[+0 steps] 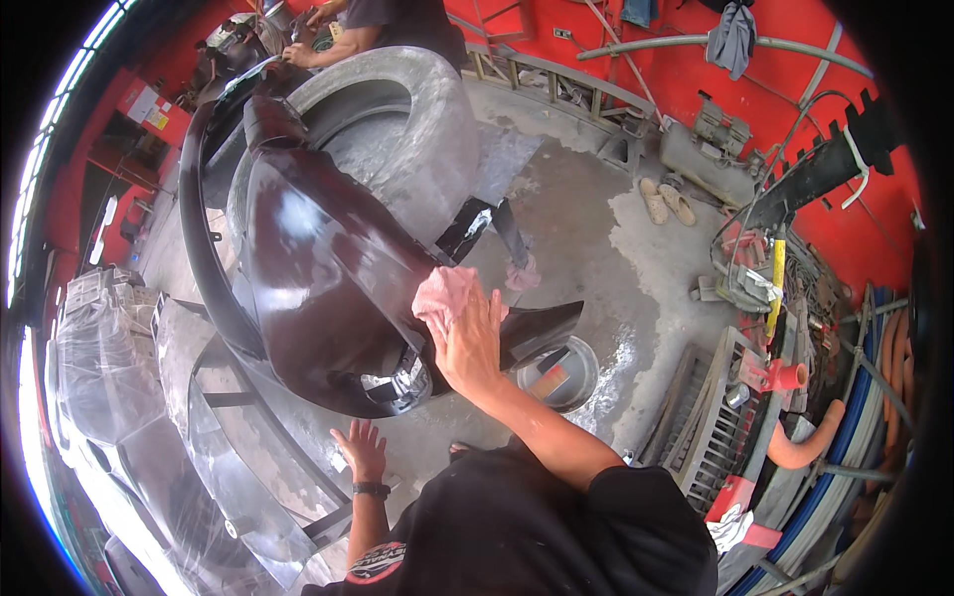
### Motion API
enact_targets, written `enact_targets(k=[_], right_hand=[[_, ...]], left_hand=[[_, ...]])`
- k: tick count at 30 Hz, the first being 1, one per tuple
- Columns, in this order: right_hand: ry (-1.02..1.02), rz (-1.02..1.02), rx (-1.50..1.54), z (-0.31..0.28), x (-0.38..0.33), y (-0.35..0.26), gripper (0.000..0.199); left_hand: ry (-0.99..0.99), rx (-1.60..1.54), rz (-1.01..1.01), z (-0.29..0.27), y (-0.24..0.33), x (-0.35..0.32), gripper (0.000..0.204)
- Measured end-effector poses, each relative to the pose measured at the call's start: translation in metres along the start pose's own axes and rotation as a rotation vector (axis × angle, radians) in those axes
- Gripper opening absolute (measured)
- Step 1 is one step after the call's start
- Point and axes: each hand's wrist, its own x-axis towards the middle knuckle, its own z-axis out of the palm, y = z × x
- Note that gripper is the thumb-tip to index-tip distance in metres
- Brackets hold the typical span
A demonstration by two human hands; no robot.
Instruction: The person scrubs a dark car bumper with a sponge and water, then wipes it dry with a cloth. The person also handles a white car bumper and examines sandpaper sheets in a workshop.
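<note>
A glossy dark car fender rests against a large grey, dusty tire. My right hand holds a crumpled pink cloth at the fender's right side; the fingers are partly hidden behind the hand and cloth. My left hand hangs just below the fender's near edge with its fingers spread, wearing a dark wristband and holding nothing. A cut-out with a shiny grey patch lies near the fender's lower end.
A round basin with a brownish block stands on the partly wet floor, right of the fender. Plastic-covered parts line the left. A slatted grille and hoses crowd the right. Another person's arm is beyond the tire.
</note>
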Motion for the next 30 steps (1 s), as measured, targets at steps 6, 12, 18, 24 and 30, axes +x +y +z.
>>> enact_targets(k=[6,12,18,24,30], right_hand=[[0.079,0.029,-0.004,0.041,0.101,-0.072,0.037],[0.054,-0.094,-0.002,0.063,0.091,-0.068,0.066],[-0.196,-0.273,0.168,0.091,0.214,-0.111,0.062],[-0.303,-0.631,0.057,0.058,0.110,-0.058,0.065],[-0.272,-0.673,-0.098,0.084,0.170,-0.061,0.057]], left_hand=[[-0.133,-0.088,-0.024,-0.007,0.005,0.012,0.110],[-0.237,-0.049,-0.050,-0.021,0.012,0.001,0.113],[-0.279,-0.075,-0.043,-0.015,0.014,0.002,0.113],[-0.316,-0.153,-0.017,-0.028,0.008,0.000,0.113],[-0.346,-0.221,-0.002,-0.042,-0.014,0.009,0.116]])
